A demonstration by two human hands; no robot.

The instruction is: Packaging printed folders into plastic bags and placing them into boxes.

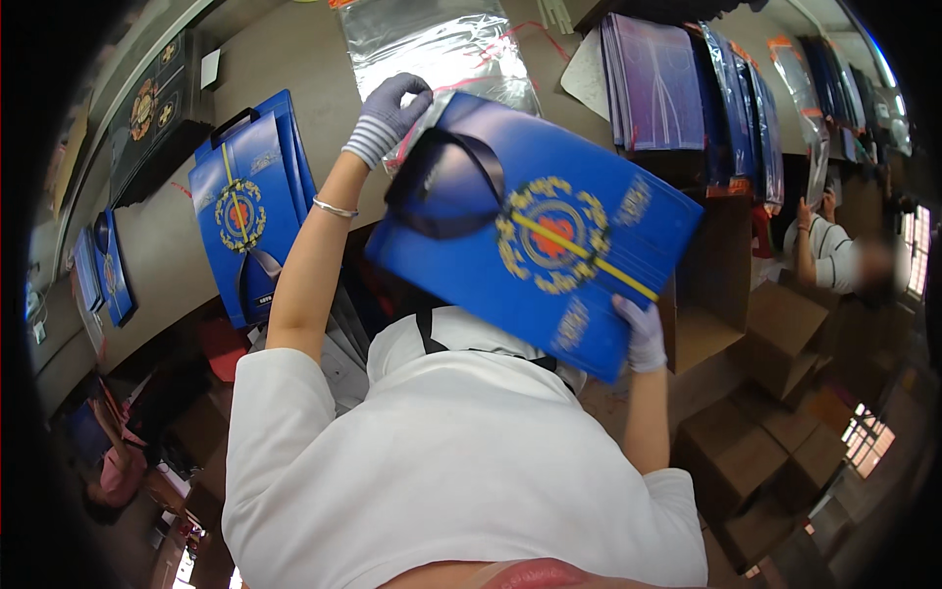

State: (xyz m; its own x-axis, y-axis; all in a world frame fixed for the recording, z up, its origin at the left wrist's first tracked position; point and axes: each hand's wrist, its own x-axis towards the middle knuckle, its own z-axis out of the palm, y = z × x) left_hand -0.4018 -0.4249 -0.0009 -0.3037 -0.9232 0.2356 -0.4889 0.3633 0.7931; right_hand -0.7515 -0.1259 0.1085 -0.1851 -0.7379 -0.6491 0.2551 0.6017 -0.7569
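A large blue gift bag (589, 211) with a yellow wreath, a red centre and a yellow stripe is held tilted in front of my chest. Its dark ribbon handle (449, 224) hangs loose over the printed face. My left hand (397, 110), in a grey glove with a striped cuff, is closed at the bag's upper left corner. A pale, filmy strip shows between that hand and the bag. My right hand (643, 336), gloved too, grips the lower right edge, its thumb on the printed face. Just beyond the bag lies a stack of clear plastic sleeves (412, 44) on the table.
Matching blue bags (221, 191) lie stacked on the table (324, 128) to the left, beside a dark printed box (147, 118). Purple-blue bags (659, 83) and wrapped ones stand at the far right. Cardboard boxes (731, 452) fill the right side. Other people (829, 250) work nearby.
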